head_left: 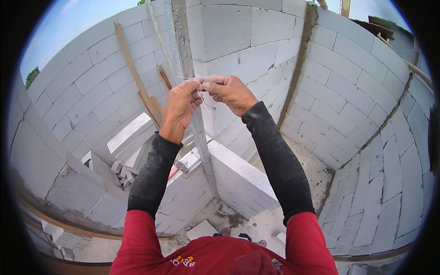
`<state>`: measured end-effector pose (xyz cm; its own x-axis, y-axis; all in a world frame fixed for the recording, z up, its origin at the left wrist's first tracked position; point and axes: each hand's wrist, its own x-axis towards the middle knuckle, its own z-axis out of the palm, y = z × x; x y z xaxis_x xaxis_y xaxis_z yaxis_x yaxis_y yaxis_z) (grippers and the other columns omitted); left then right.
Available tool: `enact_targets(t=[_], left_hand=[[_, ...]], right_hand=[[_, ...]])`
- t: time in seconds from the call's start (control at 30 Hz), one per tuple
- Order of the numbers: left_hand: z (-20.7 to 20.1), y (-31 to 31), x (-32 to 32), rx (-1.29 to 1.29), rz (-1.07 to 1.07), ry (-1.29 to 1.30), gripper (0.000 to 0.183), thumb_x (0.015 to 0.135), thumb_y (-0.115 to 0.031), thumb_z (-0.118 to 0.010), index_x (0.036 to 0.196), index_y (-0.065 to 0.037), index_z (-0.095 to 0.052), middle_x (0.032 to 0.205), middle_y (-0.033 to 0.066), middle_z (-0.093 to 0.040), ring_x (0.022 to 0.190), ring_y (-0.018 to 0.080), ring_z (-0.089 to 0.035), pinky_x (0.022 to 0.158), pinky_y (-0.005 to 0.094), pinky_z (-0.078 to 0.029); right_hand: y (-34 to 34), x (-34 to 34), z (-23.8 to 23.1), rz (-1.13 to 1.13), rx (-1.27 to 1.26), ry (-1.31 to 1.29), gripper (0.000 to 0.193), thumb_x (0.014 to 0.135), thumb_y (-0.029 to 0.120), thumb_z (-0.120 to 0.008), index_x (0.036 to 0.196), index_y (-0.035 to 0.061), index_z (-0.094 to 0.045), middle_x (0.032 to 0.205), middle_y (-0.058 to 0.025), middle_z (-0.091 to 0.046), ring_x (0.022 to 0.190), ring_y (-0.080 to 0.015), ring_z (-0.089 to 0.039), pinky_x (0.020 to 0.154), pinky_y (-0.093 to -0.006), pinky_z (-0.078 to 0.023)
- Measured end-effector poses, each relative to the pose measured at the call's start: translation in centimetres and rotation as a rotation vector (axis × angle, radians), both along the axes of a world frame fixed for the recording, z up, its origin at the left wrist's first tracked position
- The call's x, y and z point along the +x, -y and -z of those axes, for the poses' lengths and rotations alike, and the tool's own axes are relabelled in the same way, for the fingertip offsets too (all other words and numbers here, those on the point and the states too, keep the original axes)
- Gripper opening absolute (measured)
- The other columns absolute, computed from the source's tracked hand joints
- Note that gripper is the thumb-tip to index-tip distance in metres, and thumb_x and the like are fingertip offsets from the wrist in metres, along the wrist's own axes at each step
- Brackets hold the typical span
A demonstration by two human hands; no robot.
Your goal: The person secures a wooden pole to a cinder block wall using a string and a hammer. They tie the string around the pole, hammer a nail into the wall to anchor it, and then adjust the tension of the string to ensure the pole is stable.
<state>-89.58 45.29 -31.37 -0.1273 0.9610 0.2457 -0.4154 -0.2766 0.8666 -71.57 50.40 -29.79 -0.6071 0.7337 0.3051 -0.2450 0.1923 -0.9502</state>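
Note:
In front of a narrow upright grey post, my two hands meet with their fingertips close together. A thin white string runs between the fingers, and loose strands hang below them. My left hand is closed, pinching the string between thumb and fingers. With bent fingers, my right hand also pinches it from the other side. Whether the string is knotted or looped there is too small to make out. Below the hands, a hammer with a reddish handle lies on top of the low block wall.
White block walls surround me. Wooden planks lean against the far left wall. Stacked loose blocks and broken pieces lie left of the post. Another block rests on the floor near my feet.

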Motion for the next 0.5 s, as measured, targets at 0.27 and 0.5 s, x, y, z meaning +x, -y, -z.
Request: enact_targets(t=[0.27, 0.5], left_hand=[[-0.2, 1.5, 1.6, 0.001, -0.196, -0.055, 0.024, 0.096, -0.021, -0.074, 0.112, -0.004, -0.070, 0.101, 0.0012, -0.071, 0.072, 0.0066, -0.056, 0.073, 0.0244, -0.051], [1.2, 0.1, -3.1, 0.002, -0.480, -0.124, 0.030, 0.095, -0.035, -0.073, 0.100, -0.005, -0.072, 0.088, 0.0000, -0.065, 0.075, 0.0081, -0.057, 0.067, 0.0218, -0.045]], right_hand=[[-5.2, -1.6, -2.4, 0.385, 0.327, 0.084, 0.032, 0.093, 0.015, -0.072, 0.120, -0.0021, -0.072, 0.103, -0.0094, -0.073, 0.087, -0.0115, -0.061, 0.079, -0.0250, -0.050], [-9.0, -7.1, -4.6, 0.364, 0.501, 0.153, 0.029, 0.087, 0.015, -0.075, 0.112, 0.0005, -0.075, 0.101, -0.0148, -0.075, 0.088, -0.0195, -0.071, 0.078, -0.0323, -0.055]])
